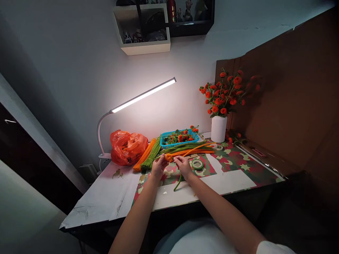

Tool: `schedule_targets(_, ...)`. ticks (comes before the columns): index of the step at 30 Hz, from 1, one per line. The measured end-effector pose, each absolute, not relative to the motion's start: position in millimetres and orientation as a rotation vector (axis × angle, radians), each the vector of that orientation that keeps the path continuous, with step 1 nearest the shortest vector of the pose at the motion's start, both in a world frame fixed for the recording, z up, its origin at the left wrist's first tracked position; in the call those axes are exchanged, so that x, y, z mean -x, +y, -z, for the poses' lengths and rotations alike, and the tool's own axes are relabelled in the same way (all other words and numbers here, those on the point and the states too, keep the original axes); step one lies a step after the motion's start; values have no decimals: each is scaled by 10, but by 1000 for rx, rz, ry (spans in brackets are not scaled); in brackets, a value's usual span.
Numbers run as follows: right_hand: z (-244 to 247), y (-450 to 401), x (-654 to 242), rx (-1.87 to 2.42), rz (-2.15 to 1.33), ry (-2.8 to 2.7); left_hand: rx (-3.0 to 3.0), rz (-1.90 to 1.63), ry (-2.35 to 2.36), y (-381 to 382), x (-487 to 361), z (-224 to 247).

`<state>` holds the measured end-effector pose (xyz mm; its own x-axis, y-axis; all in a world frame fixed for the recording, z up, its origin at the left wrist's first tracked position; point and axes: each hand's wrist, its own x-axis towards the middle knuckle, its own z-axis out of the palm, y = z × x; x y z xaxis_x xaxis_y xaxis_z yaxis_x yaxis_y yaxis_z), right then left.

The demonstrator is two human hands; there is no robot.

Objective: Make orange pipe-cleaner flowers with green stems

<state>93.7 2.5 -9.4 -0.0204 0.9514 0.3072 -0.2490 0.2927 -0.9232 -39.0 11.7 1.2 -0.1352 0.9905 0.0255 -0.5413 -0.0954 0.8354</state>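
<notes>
1. Pinches an orange flower [168, 157] between the fingertips of the left hand [158, 168], over the middle of the table [100, 195].
2. Holds the right hand [183, 167] at the right edge of the same flower, thumb and finger close together; cannot tell the exact thing, if any, between them.
3. Below the right hand, shows a green stem [178, 185] slanting toward the near edge of the table; cannot tell its upper end, hidden behind the hand.
4. Just right of that hand, has a roll of green tape [197, 164] lying flat.
5. Beyond the hands, shows loose orange stems [203, 152] lying crosswise, in front of a blue basket [165, 146] of small flowers and greenery.
6. Left of the basket, has a green bundle [150, 157] and an orange bundle [140, 160] side by side, next to an orange-red plastic bag [128, 148].
7. Toward the right, shows a white ribbed vase [219, 129] upright, filled with a tall orange bouquet [237, 80].
8. Above the bag and basket, shows a lit lamp [144, 95], slanting up rightward.
</notes>
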Motion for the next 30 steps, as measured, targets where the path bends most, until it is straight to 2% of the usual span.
schedule_targets(5,48,12,-979,739,-1481,-1023,-736,-1526,811,119,414,2)
schedule_targets(9,21,-12,-1002,718,-1578,-925,-759,-1509,814,130,429,20)
schedule_targets(22,88,-5,-941,694,-1544,-1213,-975,-1390,831,6,358,-35)
schedule_targets(30,106,39,-934,729,-1331,-1352,-1054,-1324,888,63,390,52)
